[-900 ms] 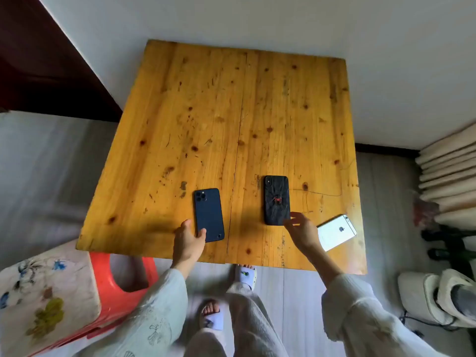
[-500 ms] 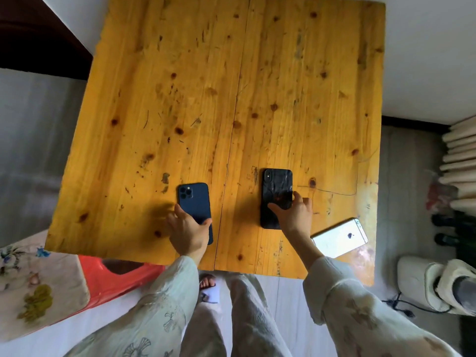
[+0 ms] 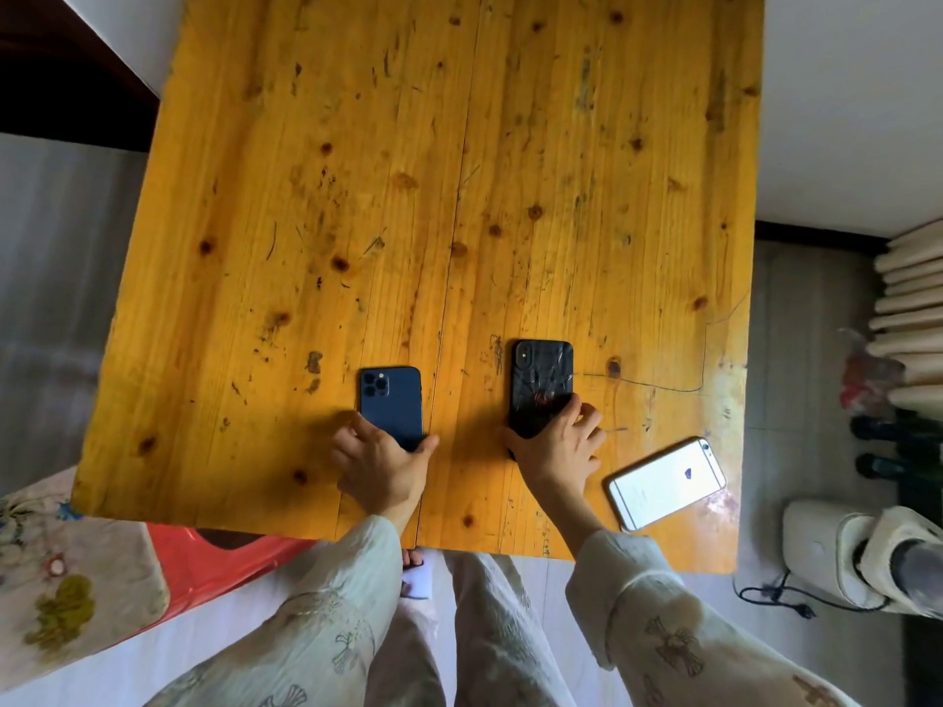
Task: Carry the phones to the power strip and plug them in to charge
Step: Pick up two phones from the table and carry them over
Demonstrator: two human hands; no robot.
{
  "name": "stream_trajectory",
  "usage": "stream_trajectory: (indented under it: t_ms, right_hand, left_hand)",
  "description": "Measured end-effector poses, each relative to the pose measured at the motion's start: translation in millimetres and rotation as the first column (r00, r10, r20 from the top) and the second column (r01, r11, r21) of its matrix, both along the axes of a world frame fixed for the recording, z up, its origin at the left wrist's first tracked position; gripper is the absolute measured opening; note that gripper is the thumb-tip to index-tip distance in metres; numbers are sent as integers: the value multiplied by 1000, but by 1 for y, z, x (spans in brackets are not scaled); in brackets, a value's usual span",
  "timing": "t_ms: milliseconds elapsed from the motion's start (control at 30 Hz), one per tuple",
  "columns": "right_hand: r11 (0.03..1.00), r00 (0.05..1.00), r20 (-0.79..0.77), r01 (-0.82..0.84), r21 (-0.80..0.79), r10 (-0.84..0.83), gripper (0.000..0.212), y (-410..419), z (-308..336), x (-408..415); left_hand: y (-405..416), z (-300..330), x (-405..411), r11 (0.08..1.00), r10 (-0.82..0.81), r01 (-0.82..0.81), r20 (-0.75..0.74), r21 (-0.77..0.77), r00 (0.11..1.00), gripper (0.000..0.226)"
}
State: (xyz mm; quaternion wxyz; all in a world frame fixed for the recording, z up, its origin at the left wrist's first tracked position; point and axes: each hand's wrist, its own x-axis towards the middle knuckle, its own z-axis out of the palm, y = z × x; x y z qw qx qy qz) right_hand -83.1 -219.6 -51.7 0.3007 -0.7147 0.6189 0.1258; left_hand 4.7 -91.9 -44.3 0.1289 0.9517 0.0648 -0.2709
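Here, 3 phones lie face down near the front edge of the yellow wooden table (image 3: 388,170), and the person standing at that edge has a hand on 2 of them. The left hand (image 3: 380,464) is closed around the near end of the blue phone (image 3: 392,403), thumb on its right edge and fingers curled against its left edge. The right hand (image 3: 553,446) is clamped on the near half of the black-cased phone (image 3: 541,380), fingers spread over its right edge and the thumb tucked at its left. Both phones look flat on the wood, not yet lifted, though I cannot tell whether the near ends have come up a little

What matters for the next move is how they lie: each phone's long axis runs straight away from the person, in line with the forearm behind it, so each hand grips the short near end and the far end with the camera points off across the table. The blue one sits directly ahead of the left hand, the black one directly ahead of the right. The 3rd, a silver phone (image 3: 666,482), lies slantwise just beside the right wrist, untouched, and the right hand is plainly the nearer one to it

No power strip shows anywhere in view, so I judge the carrying is all still to do
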Motion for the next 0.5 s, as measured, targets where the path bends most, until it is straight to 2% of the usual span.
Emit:
stream_trajectory:
  t_ms: [200,367,500]
  right_hand:
    - [999,999,-38,4,-45,-6,92,-1,-4,8]
    - [992,994,-45,-105,-75,102,80,0,-3,10]
    - [994,994,-12,-105,9,105,91,-6,-1,10]
  left_hand:
    - [-2,-1,0,999,-20,21,-21,43,1000,99]
    - [2,0,8,995,-96,98,-66,27,993,99]
    - [7,0,13,990,-139,138,-53,-12,989,98]
